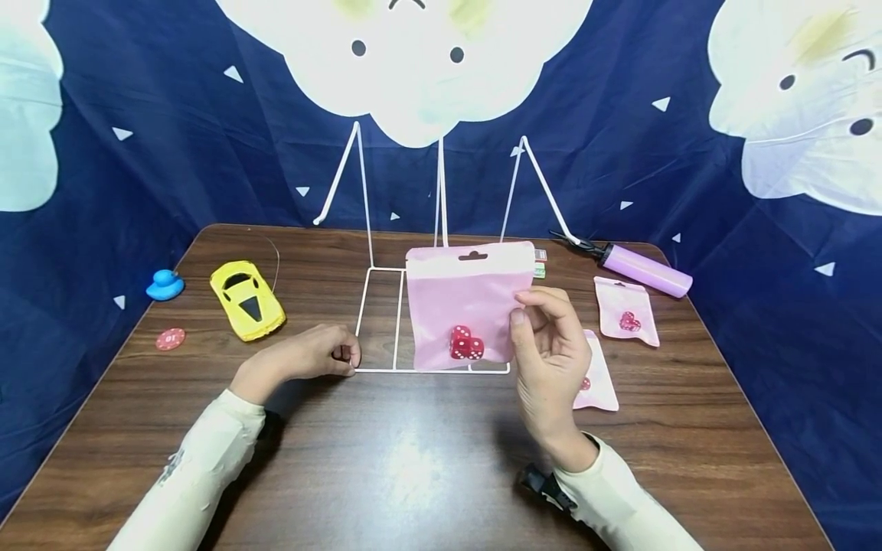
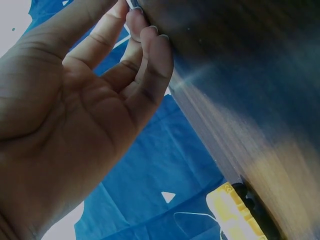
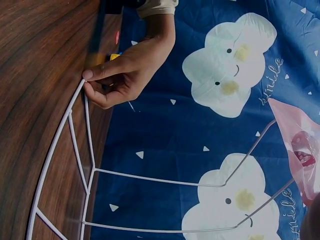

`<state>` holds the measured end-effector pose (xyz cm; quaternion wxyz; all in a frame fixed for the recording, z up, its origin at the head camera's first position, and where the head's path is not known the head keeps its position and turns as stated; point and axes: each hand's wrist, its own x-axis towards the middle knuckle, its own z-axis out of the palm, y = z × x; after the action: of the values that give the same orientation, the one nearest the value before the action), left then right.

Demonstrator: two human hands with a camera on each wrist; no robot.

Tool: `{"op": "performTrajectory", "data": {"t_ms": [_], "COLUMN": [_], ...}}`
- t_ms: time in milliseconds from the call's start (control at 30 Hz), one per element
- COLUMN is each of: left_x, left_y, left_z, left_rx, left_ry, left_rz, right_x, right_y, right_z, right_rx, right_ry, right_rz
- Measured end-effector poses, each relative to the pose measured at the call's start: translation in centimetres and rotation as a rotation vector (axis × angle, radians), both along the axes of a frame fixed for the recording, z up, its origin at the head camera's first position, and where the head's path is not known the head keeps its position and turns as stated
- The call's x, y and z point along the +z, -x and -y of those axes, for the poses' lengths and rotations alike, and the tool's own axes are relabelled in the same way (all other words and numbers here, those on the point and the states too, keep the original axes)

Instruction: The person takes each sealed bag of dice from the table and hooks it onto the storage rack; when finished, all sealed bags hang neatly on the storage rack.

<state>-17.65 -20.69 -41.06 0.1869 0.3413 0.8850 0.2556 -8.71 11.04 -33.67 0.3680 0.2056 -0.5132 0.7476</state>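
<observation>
My right hand [image 1: 554, 367] pinches the right edge of a pink pouch [image 1: 441, 302] between thumb and fingers. It is held up in front of a white wire display rack [image 1: 379, 371], its hang-hole strip at the top. Red dice [image 1: 467, 344] show through its lower part. My left hand [image 1: 317, 353] holds the front left corner of the rack's base; in the right wrist view, thumb and finger pinch the white wire [image 3: 69, 112] at its corner. Three bent hook arms rise at the rack's back, and the raised pouch hides part of it.
Right of the rack lie two more pink pouches with red dice, a far one [image 1: 623, 302] and a nearer one [image 1: 601, 383] partly behind my right hand. A purple hand pump [image 1: 648, 269] lies behind them. On the left are a yellow toy car [image 1: 248, 301], blue duck [image 1: 165, 285] and red chip [image 1: 170, 339].
</observation>
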Motion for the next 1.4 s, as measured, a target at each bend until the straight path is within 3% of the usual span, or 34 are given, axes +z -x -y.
{"op": "performTrajectory", "data": {"t_ms": [200, 433, 600, 800, 1033, 1233, 1400], "left_x": [0.0, 0.8, 2.1, 3.8, 5.0, 6.2, 7.7], "left_y": [0.1, 0.3, 0.3, -0.2, -0.7, -1.3, -2.1], "left_z": [0.5, 1.5, 2.6, 4.4, 6.2, 7.0, 8.0], "left_rx": [-0.021, 0.006, 0.032, 0.073, 0.093, 0.079, 0.106], "left_ry": [-0.041, -0.026, -0.012, -0.056, -0.039, -0.063, -0.077], "left_rz": [0.026, 0.054, 0.012, 0.016, -0.129, -0.178, -0.239], "right_x": [0.0, 0.0, 0.0, -0.1, -0.1, -0.1, 0.0], "right_y": [0.0, 0.1, 0.2, 0.4, 0.5, 0.5, 0.8], "right_z": [0.0, 0.2, 0.2, 0.2, 0.6, 1.0, 1.4], "right_rx": [0.012, 0.009, 0.004, 0.008, 0.005, 0.015, 0.025], "right_ry": [0.006, 0.018, 0.021, 0.007, -0.027, -0.040, -0.043], "right_rz": [-0.007, -0.008, -0.008, -0.001, 0.015, 0.008, -0.018]}}
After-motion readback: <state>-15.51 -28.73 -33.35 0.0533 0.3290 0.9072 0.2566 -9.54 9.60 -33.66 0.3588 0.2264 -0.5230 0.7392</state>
